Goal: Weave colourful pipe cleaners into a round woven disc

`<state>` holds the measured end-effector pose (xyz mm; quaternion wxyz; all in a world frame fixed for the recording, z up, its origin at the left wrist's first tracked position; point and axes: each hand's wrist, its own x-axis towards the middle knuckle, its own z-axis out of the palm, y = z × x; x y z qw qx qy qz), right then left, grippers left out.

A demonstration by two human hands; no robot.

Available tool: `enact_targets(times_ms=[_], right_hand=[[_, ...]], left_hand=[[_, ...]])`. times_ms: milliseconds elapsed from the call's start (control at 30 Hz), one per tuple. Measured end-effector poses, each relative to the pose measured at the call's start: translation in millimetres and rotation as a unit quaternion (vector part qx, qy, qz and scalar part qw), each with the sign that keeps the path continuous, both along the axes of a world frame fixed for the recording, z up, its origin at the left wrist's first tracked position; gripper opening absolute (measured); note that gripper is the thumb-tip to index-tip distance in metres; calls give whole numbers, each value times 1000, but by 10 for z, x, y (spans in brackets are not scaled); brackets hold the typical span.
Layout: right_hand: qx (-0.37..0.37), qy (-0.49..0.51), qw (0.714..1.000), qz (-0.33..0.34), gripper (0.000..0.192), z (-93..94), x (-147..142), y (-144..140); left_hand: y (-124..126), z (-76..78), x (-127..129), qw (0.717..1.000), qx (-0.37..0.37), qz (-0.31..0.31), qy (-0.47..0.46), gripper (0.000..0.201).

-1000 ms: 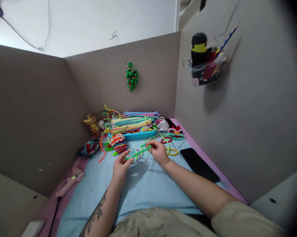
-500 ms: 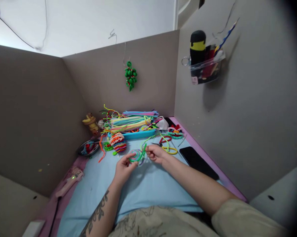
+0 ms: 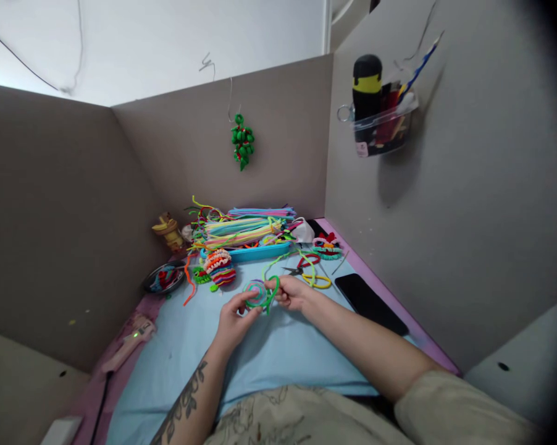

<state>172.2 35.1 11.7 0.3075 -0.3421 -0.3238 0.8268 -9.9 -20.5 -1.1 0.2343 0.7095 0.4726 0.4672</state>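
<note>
My left hand and my right hand meet over the light blue mat, both pinching a small flat coil of pipe cleaners in green, pink and purple. A green pipe cleaner wraps the coil's outer edge, and my right hand's fingers grip its loose end at the coil's right side. My left thumb and fingers hold the coil from below and from the left.
A blue tray piled with coloured pipe cleaners sits behind, with a striped coiled piece, scissors and yellow loop nearby. A black phone lies right, a glue gun left, a small bowl far left.
The green pipe cleaner, stretched out straight between my hands a second ago, is now wound close around the coil. My right hand moved left toward the left hand.
</note>
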Motion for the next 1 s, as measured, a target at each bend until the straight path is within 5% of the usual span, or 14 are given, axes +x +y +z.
enact_targets(times_ms=[433,733,1000], right_hand=[[188,-127,974,19,23,-52,-75,-110],[135,-66,983,101,30,-107,-110,-144],[78,-20,992,95,30,-109,-107,-130]], left_hand=[[-1,21,9,990,119,47,54,27],[46,-86,-31,979,169,54,96,25],[60,-107,-37,980,159,45,107,25]])
